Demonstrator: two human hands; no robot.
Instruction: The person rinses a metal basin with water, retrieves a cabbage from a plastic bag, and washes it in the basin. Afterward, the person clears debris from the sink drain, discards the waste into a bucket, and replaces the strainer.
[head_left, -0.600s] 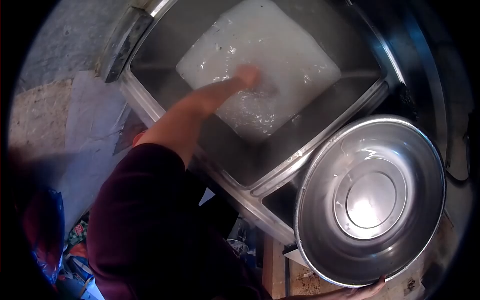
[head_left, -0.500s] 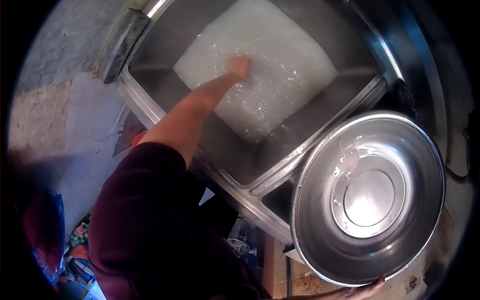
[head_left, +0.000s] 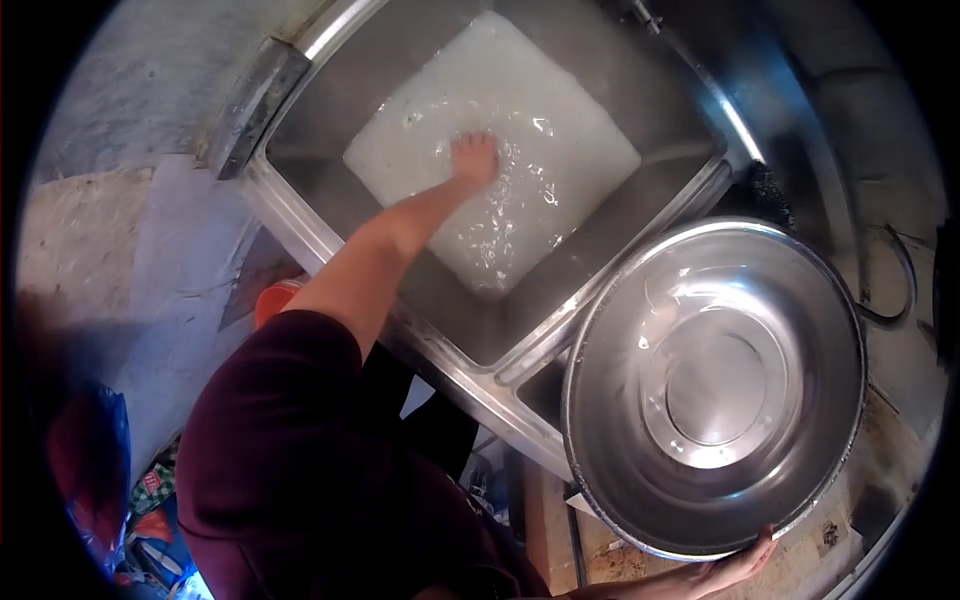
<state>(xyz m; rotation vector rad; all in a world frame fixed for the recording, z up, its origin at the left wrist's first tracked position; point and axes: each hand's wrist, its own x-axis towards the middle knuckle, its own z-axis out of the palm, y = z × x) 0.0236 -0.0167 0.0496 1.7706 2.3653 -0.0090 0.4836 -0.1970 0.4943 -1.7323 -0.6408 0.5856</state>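
Note:
My left hand (head_left: 475, 158) reaches into a deep metal sink (head_left: 330, 195) holding cloudy, whitish water (head_left: 545, 170). Its stretched fingers lie at the rippling surface, partly under it, and no object shows in them. To the right, a large round stainless steel basin (head_left: 630, 440) is tilted so that its inside faces me. A little clear liquid glistens on its inner wall. My right hand (head_left: 740, 565) grips the basin's lower rim, with its fingertips over the edge. The rest of that hand's grip is partly hidden.
The metal sink rim (head_left: 470, 390) runs diagonally between me and the water. A red container (head_left: 275, 300) stands behind my left arm. Bags and packets (head_left: 155, 500) lie at lower left. Beneath the basin is a worn wooden surface (head_left: 550, 515).
My left hand has risen slightly, and its fingers now show spread at the surface. The basin appears a little further left, and the view has shifted slightly.

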